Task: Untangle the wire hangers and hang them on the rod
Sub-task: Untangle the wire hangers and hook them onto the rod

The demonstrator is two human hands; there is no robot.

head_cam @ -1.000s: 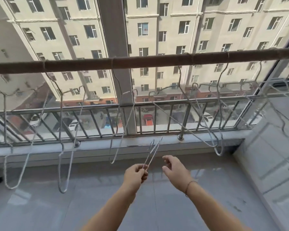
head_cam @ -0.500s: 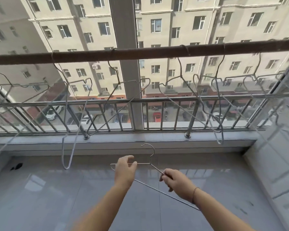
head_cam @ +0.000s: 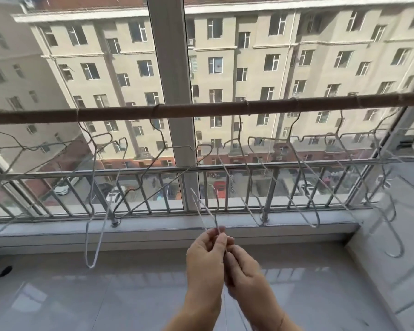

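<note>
At far left, hung hangers (head_cam: 90, 266) hooked over the rod (head_cam: 120, 113), tilted and overlapping, one dangling long past the sill (head_cam: 58, 231). Right of that loop, open air down to the glossy floor (head_cam: 81, 302).

At centre, left hand (head_cam: 207, 256) with thumb and fingertips pinching the wire hanger (head_cam: 198, 209). Seen almost edge-on: two thin strands rising in a narrow V from the pinch, in front of the railing (head_cam: 139, 172), well below the rod. Pressed against it on the right and a little lower, right hand (head_cam: 245, 271), fingers curled, apparently closed on the same wire, though hidden there behind the left hand.

Straight above both hands, a bare stretch of rod between two hooks, in front of the window post (head_cam: 170, 68).

Further right, more hung hangers crowded close together, hooks near one another, frames crossing, up to the pale wall (head_cam: 392, 295) at the right edge. Little free rod on that side.
</note>
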